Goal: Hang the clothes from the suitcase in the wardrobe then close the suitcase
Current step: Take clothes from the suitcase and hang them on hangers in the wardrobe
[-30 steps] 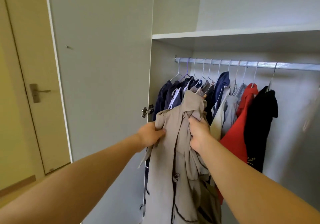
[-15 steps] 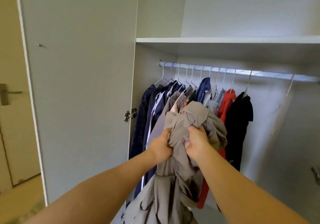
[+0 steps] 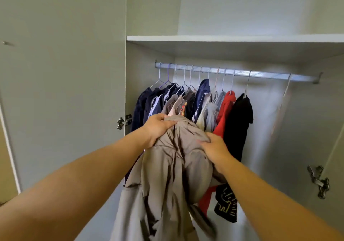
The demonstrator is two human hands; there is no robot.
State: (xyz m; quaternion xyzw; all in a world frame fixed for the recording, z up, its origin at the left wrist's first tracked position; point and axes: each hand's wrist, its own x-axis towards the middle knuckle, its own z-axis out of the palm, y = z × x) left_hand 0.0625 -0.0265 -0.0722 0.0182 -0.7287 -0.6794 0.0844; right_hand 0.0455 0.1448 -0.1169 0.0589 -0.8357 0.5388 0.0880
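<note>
Both hands are engaged on one garment: the left hand [image 3: 158, 126] is clenched on the top left of a taupe coat [image 3: 173, 166], the right hand [image 3: 212, 146] grips a fold at its upper right; the hands are set apart across the shoulder line, fingers buried in cloth. The coat hangs bunched below them, near the viewer, in front of the open wardrobe [image 3: 242, 39] and not yet on the rail [image 3: 240, 73]; whether a hanger sits inside it cannot be told.

Beyond the hands, a packed row of hung clothes fills the left and middle of the rail, ending with a red garment [image 3: 226, 108] and a black garment [image 3: 242, 114]; to the right of these one pale empty hanger [image 3: 284, 92] hangs on a bare stretch of rail. The suitcase is out of view.

Judgement: the step in hand is getting the coat onto a hanger and rail. Recommended practice: shake out the bunching first, find the collar and seat both shoulders squarely; use the free space at the right, not the crowded left; lift the hem clear of neighbouring garments; confirm the hook is fully over the rail before letting go.
</note>
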